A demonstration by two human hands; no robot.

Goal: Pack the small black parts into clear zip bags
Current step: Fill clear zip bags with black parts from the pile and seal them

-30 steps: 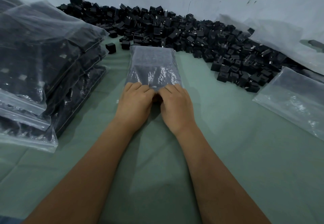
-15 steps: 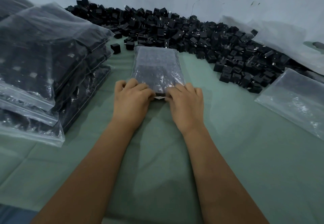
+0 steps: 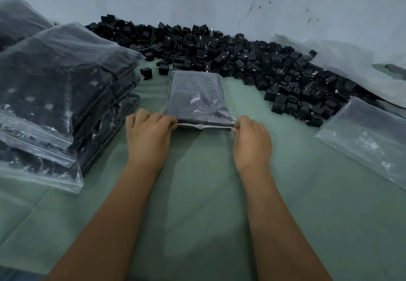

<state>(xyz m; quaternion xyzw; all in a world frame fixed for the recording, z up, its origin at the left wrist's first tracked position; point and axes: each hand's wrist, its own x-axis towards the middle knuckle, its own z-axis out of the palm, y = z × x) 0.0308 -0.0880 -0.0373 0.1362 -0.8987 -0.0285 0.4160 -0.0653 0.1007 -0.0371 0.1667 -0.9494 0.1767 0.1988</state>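
Change: both hands have slid apart along the zip edge, from its middle to its corners.
Left hand (image 3: 148,134): fingers pinch the near-left corner.
Right hand (image 3: 252,140): fingers pinch the near-right corner.
Filled bag (image 3: 196,98): centre frame on the tabletop (image 3: 208,192), long axis running away from the person, zip edge nearest.
Room: bare tabletop below; stacked bags (image 3: 55,96) at left, loose black parts (image 3: 241,60) above.

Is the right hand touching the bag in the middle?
Touching. The head view shows the right hand pinching the near corner of the bag at its zip strip.
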